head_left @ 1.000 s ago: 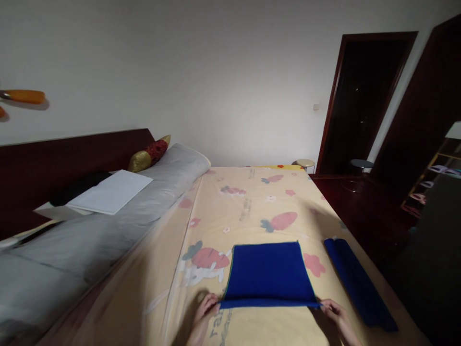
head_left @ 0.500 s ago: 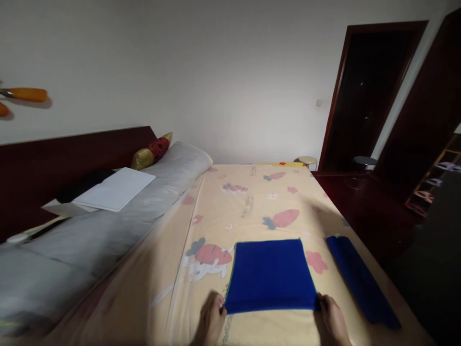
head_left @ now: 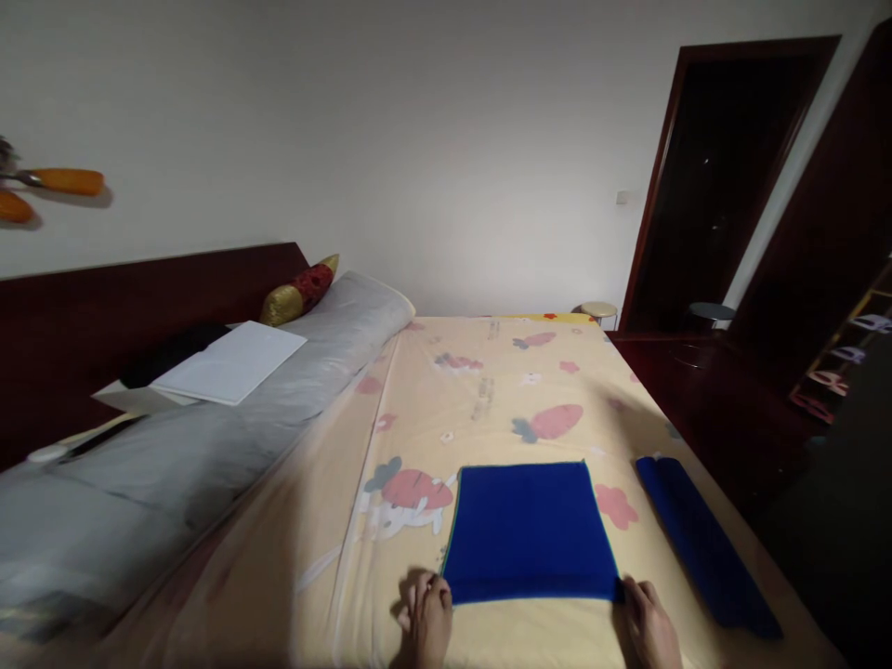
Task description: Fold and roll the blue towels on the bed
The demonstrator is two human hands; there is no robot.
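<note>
The folded blue cloth (head_left: pixel 530 531) lies flat on the bed sheet (head_left: pixel 488 390), directly ahead of both hands, with its near edge running left to right between them. The left hand (head_left: pixel 430 621) sits at the near left corner with fingers curled close. The right hand (head_left: pixel 649 624) meets the near right corner with fingers narrow, and whether either hand pinches the fabric cannot be told. A rolled blue cloth (head_left: pixel 703 544) lies apart to the right, nearer the right hand.
</note>
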